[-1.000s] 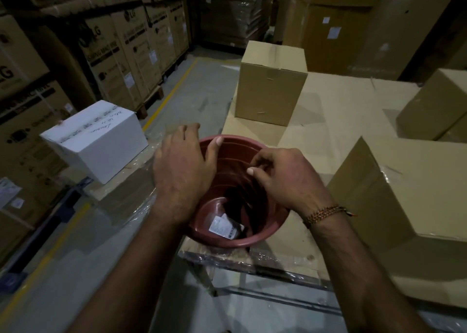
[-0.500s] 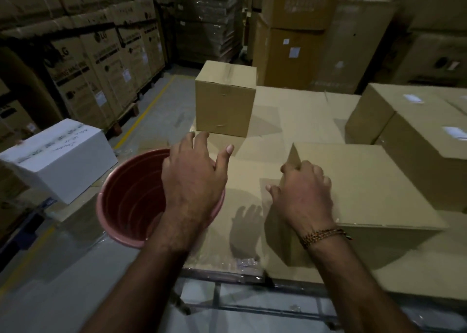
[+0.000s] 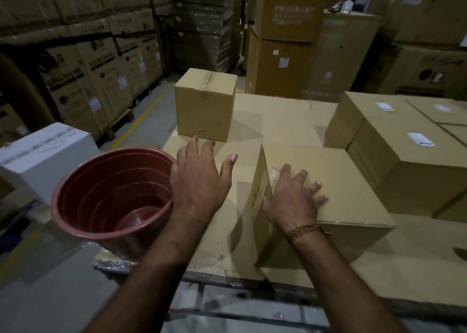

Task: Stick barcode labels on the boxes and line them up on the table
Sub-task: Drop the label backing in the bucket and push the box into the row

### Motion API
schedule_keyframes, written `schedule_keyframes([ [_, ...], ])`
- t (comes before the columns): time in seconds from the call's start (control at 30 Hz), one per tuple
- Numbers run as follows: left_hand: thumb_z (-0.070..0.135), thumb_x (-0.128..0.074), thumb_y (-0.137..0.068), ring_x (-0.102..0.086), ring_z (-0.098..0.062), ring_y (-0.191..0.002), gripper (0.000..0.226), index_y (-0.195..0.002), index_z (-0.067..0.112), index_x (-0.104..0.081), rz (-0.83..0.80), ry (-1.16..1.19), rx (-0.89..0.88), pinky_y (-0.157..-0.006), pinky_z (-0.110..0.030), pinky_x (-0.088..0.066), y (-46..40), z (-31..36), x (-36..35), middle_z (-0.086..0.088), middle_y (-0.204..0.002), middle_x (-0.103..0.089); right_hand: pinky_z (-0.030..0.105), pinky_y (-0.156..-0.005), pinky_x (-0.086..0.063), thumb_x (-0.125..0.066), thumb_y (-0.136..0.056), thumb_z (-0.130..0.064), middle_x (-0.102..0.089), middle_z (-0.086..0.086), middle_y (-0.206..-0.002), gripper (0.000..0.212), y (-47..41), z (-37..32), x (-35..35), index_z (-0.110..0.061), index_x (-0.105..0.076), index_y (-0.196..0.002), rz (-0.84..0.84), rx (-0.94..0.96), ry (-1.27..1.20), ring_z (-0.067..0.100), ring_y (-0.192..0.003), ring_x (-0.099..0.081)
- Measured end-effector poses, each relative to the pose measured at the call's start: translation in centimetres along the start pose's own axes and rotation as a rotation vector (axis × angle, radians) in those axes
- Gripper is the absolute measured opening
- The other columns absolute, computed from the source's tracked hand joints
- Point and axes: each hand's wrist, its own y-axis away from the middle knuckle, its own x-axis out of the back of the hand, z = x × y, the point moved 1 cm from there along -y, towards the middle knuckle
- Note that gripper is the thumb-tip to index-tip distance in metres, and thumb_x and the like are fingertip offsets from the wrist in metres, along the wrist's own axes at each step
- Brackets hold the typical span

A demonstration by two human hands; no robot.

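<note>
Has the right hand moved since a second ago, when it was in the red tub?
Yes. The right hand has left the red tub and gone right; it now presses flat on the nearest box.

Nearest brown carton (image 3: 336, 181) sits closed on the worktop (image 3: 278, 120), a label under the right hand (image 3: 294, 201) at its top-left corner. Two labelled cartons (image 3: 404, 160) stand just beyond; one plain carton (image 3: 204, 110) stands apart, far left.
</note>
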Motion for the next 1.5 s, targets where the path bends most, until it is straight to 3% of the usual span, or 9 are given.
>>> schedule_keyframes([
  [0.17,0.068,-0.04,-0.102,-0.041,-0.03,-0.144,0.065,-0.147,0.023,-0.054,-0.035,0.036,0.004,-0.111,-0.049,-0.04,0.8,2.7,-2.0,-0.009,-0.161,-0.041,0.076,-0.119,-0.025,-0.063,-0.097,-0.051,-0.033,0.019,-0.163,0.08,-1.3,3.5,2.9,-0.025,-0.023,-0.162,-0.041,0.069,-0.072,0.06,-0.149,-0.027],
  [0.33,0.065,-0.046,-0.101,-0.047,-0.03,-0.138,0.061,-0.144,0.022,-0.056,-0.112,0.149,0.014,-0.107,-0.049,-0.044,1.4,5.2,-6.0,-0.006,-0.152,-0.052,0.06,-0.113,-0.046,-0.071,-0.092,-0.044,-0.052,0.009,-0.152,0.072,-2.2,9.3,6.9,-0.027,-0.041,-0.155,-0.112,0.187,-0.209,0.041,-0.138,-0.05],
  [0.47,0.059,-0.054,-0.103,-0.052,-0.032,-0.139,0.066,-0.152,0.015,-0.051,-0.33,0.459,0.141,-0.11,-0.043,-0.044,1.0,6.9,-11.1,-0.011,-0.153,-0.055,0.044,-0.108,-0.052,-0.073,-0.095,-0.031,-0.056,0.009,-0.152,0.073,-2.4,12.6,9.2,-0.022,-0.042,-0.16,-0.113,0.259,-0.255,0.031,-0.132,-0.058],
  [0.7,0.072,-0.034,-0.103,-0.035,-0.032,-0.155,0.085,-0.167,0.015,-0.025,-0.615,0.658,0.254,-0.125,-0.047,-0.03,0.0,9.6,-17.0,-0.011,-0.17,-0.032,0.045,-0.112,-0.049,-0.067,-0.101,-0.033,-0.053,0.006,-0.157,0.069,-3.0,15.4,9.4,-0.025,-0.037,-0.163,-0.066,0.352,-0.305,0.028,-0.135,-0.056],
  [0.9,0.094,-0.038,-0.085,-0.063,-0.022,-0.12,0.08,-0.13,0.034,-0.066,-0.518,0.768,0.319,-0.108,-0.044,-0.05,-0.4,9.1,-17.7,0.004,-0.133,-0.068,0.049,-0.116,-0.044,-0.067,-0.101,-0.035,-0.048,0.006,-0.162,0.077,-3.5,16.5,8.6,-0.033,-0.028,-0.167,-0.028,0.328,-0.375,0.031,-0.143,-0.05],
  [1.03,0.109,-0.036,-0.066,-0.059,-0.025,-0.13,0.106,-0.139,0.037,-0.063,-0.572,0.815,0.345,-0.111,-0.052,-0.049,0.4,8.6,-18.6,0.005,-0.143,-0.063,0.043,-0.109,-0.049,-0.073,-0.097,-0.028,-0.06,0.004,-0.151,0.075,-3.5,16.8,8.2,-0.033,-0.039,-0.163,0.146,0.321,-0.406,0.029,-0.135,-0.058],
  [1.2,0.082,-0.04,-0.093,-0.059,-0.02,-0.114,0.075,-0.128,0.018,-0.06,-0.49,0.85,0.38,-0.087,-0.038,-0.048,1.3,9.7,-18.1,-0.001,-0.128,-0.064,0.043,-0.099,-0.06,-0.083,-0.087,-0.028,-0.077,-0.01,-0.122,0.067,-3.6,16.2,7.4,-0.034,-0.059,-0.149,0.39,0.362,-0.438,0.02,-0.114,-0.071],
  [1.43,0.076,-0.051,-0.095,-0.063,-0.022,-0.091,0.059,-0.101,0.018,-0.057,-0.104,0.826,0.472,-0.066,-0.032,-0.043,0.4,9.2,-15.1,0.001,-0.096,-0.066,0.022,-0.079,-0.061,-0.089,-0.083,-0.032,-0.078,-0.015,-0.093,0.043,-5.6,15.1,8.2,-0.027,-0.078,-0.124,0.582,0.369,-0.674,-0.002,-0.082,-0.073],
  [1.5,0.08,-0.054,-0.091,-0.062,-0.025,-0.089,0.06,-0.101,0.02,-0.058,0.028,0.708,0.475,-0.075,-0.035,-0.047,0.2,8.7,-13.5,0.006,-0.09,-0.063,0.017,-0.073,-0.059,-0.092,-0.079,-0.034,-0.077,-0.017,-0.088,0.042,-7.0,14.8,8.2,-0.028,-0.079,-0.118,0.565,0.331,-0.764,-0.005,-0.075,-0.072],
])
